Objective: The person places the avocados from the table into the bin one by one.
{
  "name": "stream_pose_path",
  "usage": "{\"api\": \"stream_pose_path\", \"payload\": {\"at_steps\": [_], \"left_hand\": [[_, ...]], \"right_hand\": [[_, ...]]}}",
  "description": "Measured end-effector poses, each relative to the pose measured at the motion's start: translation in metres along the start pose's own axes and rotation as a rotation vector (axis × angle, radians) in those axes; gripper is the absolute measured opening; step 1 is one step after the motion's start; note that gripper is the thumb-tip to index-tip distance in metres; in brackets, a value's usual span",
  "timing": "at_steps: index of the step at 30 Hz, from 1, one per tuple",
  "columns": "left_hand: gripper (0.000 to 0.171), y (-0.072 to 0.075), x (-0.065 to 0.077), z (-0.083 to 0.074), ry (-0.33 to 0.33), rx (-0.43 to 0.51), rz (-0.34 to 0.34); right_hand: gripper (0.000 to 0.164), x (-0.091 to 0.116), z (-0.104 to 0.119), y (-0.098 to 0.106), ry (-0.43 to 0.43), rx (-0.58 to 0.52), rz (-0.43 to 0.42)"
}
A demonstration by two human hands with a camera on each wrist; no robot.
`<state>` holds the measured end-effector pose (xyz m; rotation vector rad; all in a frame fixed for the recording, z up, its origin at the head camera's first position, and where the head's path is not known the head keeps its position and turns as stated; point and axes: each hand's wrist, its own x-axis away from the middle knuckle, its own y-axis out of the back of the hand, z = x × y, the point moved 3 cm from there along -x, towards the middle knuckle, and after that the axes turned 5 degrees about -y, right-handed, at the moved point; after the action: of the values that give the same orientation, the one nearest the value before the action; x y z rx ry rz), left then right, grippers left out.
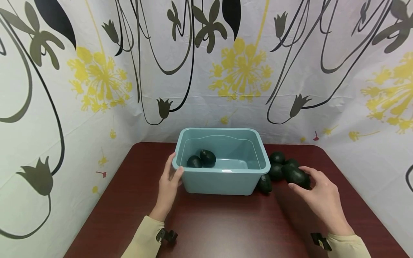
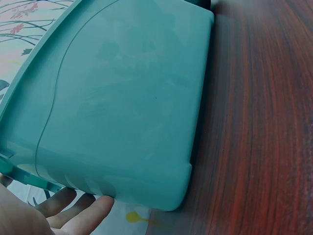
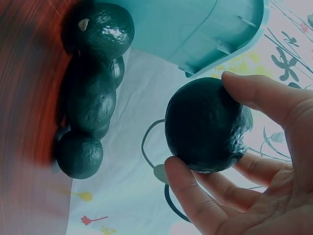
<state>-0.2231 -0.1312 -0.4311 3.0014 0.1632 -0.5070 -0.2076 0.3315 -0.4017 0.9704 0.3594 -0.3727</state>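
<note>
A light blue plastic bin [image 1: 217, 182] stands on the table, with two dark green avocados [image 1: 208, 158] in its left part. My left hand [image 1: 169, 186] holds the bin's front left corner, thumb at the front rim and fingers [image 2: 95, 215] along the side. To the right of the bin, my right hand [image 1: 322, 193] grips an avocado [image 3: 205, 125] between thumb and fingers. In the right wrist view that avocado is held apart from the others. Several more avocados [image 1: 276, 172] lie close together beside the bin, one [image 1: 265, 184] right against its front right corner.
The dark red-brown wooden table [image 1: 226, 225] has rounded far corners. Behind it and at both sides hangs a white cloth [image 1: 206, 82] with grey and yellow flower prints. Each wrist wears a small black device [image 1: 166, 235].
</note>
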Motion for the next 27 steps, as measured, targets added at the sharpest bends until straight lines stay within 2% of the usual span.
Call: {"api": "stream_pose_path", "payload": {"at_steps": [11, 27], "left_hand": [[0.064, 0.0, 0.001, -0.001, -0.007, 0.001, 0.001], [0.064, 0.0, 0.0, -0.001, -0.011, 0.005, 0.0]], "right_hand": [[0.065, 0.002, 0.006, 0.005, -0.009, -0.033, -0.004], [0.063, 0.005, 0.017, 0.013, -0.007, -0.09, -0.051]]}}
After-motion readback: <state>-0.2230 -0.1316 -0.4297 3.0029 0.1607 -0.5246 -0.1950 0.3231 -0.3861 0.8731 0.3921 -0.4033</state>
